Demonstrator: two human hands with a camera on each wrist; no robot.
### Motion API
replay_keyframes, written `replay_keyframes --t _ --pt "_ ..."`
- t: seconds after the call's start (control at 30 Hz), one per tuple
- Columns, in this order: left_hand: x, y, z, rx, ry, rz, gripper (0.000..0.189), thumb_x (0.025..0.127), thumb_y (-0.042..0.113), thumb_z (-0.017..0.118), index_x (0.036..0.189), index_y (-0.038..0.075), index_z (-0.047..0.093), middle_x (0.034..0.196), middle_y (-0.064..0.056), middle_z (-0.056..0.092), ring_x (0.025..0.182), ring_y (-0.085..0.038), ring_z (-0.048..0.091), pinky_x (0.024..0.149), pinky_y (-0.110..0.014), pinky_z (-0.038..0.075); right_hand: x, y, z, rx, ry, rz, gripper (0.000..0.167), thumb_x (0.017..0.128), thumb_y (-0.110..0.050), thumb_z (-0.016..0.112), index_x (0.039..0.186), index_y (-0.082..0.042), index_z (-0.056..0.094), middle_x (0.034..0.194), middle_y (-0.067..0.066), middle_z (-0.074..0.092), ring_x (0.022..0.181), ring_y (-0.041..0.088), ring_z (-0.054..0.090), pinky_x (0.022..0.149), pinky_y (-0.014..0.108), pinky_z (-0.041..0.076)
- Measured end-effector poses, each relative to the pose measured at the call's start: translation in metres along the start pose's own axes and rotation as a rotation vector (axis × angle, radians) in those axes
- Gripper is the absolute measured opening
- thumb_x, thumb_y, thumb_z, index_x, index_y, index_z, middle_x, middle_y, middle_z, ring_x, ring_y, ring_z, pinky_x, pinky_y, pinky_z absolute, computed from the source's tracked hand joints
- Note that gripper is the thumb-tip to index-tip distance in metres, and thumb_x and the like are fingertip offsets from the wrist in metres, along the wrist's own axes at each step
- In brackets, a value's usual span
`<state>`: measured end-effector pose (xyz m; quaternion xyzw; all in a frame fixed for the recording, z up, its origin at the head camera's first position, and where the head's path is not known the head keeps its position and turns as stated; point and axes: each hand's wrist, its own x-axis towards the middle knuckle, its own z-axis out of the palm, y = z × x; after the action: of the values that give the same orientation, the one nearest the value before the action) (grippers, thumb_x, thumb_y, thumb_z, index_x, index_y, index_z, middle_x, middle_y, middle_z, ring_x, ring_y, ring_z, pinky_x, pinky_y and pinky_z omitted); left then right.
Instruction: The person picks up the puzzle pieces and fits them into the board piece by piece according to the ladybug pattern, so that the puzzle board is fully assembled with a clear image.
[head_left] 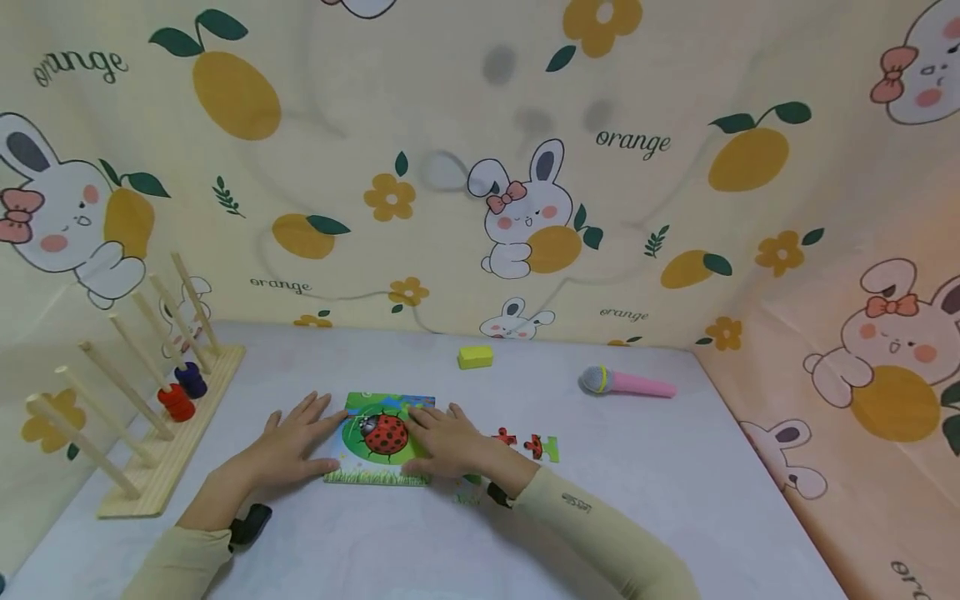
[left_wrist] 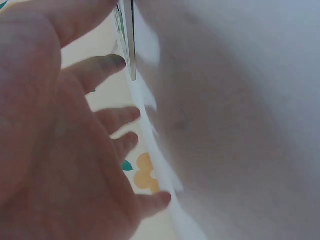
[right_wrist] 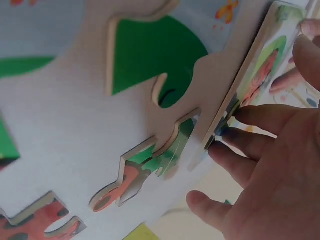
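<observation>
A thin ladybug puzzle board [head_left: 384, 437] lies flat on the white table between both hands. My left hand [head_left: 288, 446] has its fingers spread, with thumb and index finger touching the board's left edge. On the board's right side rests my right hand [head_left: 450, 442], its fingers extended over the picture. Loose puzzle pieces lie beside that hand: a red-and-green one [head_left: 551, 448], and in the right wrist view a large green piece [right_wrist: 145, 55] and a red spotted piece [right_wrist: 35, 220]. The right forearm partly hides the pieces from the head view.
At left stands a wooden peg rack [head_left: 161, 479] with upright dowels, carrying red rings [head_left: 176, 402] and dark blue rings [head_left: 191, 381]. Farther back are a yellow block [head_left: 476, 358] and a pink toy microphone [head_left: 633, 384]. A patterned cloth [head_left: 450, 100] forms the back and sides.
</observation>
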<state>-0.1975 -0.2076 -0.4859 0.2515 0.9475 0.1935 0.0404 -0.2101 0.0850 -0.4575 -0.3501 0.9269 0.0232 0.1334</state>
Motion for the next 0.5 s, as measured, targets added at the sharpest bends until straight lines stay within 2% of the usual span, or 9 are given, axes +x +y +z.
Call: replay_keyframes --t 0.13,0.27,0.37,0.5 --pt "0.001 -0.004 0.001 -0.009 -0.007 -0.025 0.081 0.083 0.057 0.073 0.148 0.014 0.049 0.155 -0.032 0.028 0.142 -0.055 0.018 0.099 -0.085 0.013 0.001 0.013 0.001 0.150 0.027 -0.047 0.075 0.097 -0.053 0.057 0.155 -0.011 0.035 0.163 0.007 0.027 0.149 0.024 0.025 0.116 0.058 0.023" --pt "0.002 -0.004 0.000 -0.020 -0.013 -0.037 0.081 0.082 0.059 0.072 0.147 0.015 0.050 0.154 -0.033 0.029 0.140 -0.059 0.021 0.098 -0.085 0.013 -0.007 0.032 -0.005 0.347 0.075 -0.090 0.063 0.094 -0.027 0.071 0.148 -0.005 0.046 0.156 0.014 0.037 0.144 0.029 0.035 0.114 0.053 0.030" --pt "0.002 -0.003 -0.001 -0.014 -0.023 -0.046 0.082 0.082 0.059 0.072 0.147 0.015 0.049 0.155 -0.033 0.029 0.140 -0.059 0.021 0.099 -0.085 0.012 -0.019 0.046 -0.007 0.430 0.124 -0.076 0.055 0.089 -0.011 0.075 0.139 -0.002 0.055 0.142 0.017 0.050 0.132 0.032 0.046 0.107 0.049 0.039" --pt "0.002 -0.003 -0.001 0.003 -0.023 -0.047 0.081 0.082 0.060 0.071 0.147 0.016 0.050 0.154 -0.032 0.030 0.139 -0.059 0.022 0.098 -0.085 0.013 -0.034 0.058 -0.001 0.487 0.190 0.022 0.049 0.084 -0.006 0.080 0.129 -0.002 0.062 0.119 0.013 0.059 0.110 0.028 0.055 0.091 0.046 0.045"
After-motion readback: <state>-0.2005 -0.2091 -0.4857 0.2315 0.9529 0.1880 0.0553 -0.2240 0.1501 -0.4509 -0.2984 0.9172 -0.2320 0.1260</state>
